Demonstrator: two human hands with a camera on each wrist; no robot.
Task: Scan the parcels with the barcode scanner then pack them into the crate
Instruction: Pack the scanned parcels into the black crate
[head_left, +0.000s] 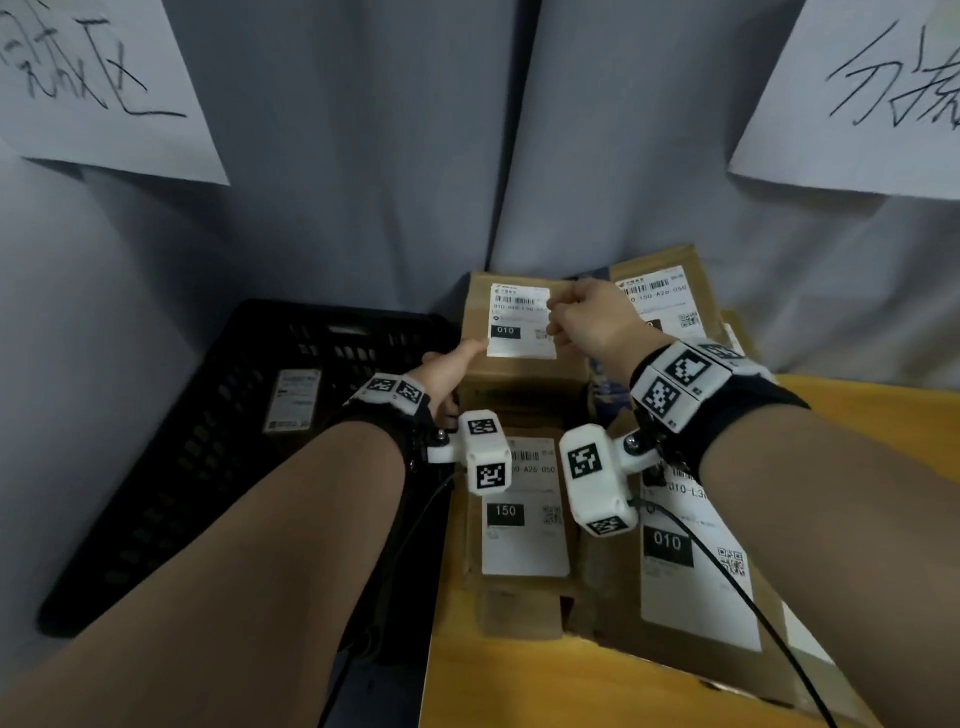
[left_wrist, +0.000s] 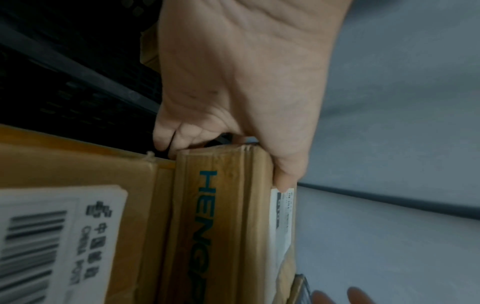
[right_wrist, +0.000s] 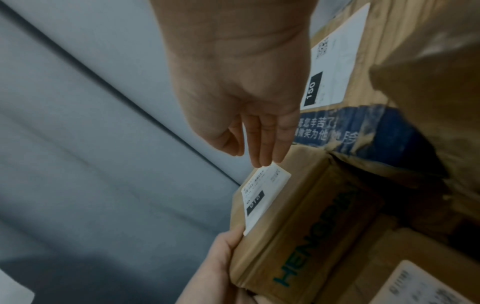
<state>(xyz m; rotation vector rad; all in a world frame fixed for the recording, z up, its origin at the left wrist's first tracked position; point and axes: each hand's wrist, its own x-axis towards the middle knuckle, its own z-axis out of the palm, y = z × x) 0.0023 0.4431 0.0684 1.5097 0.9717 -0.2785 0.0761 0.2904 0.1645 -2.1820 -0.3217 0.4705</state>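
Holding a small cardboard box (head_left: 524, 332) between them, both hands were busy at the far edge of the surface (head_left: 519, 686): the left hand (head_left: 447, 371) gripped the box's left side, thumb on the top by the corner of its white label (head_left: 519, 322) and fingers curled underneath, while the right hand (head_left: 587, 317) had straight fingers (right_wrist: 265, 144) touching the label's right edge, curled around nothing. The box, marked 010, appeared raised above the other parcels, near the far left corner of the yellow wooden surface and just beside the black crate (head_left: 218, 426). As for progress, the work looked to be at an early stage: the crate, standing off the surface's left edge, held what seemed to be one flat labelled parcel (head_left: 293, 400), while several more lay on the surface, among them a box labelled 150 (head_left: 519, 514) and a larger one labelled 010 (head_left: 691, 561) along the near right side, plus another at the far right (head_left: 670, 296). No barcode scanner showed in any view, so whether the held box had been scanned could not be told; most of the scanning and packing seemed left to do. Around it all hung a grey cloth backdrop (head_left: 363, 182), with two handwritten paper signs (head_left: 88, 78) pinned high at left and right.
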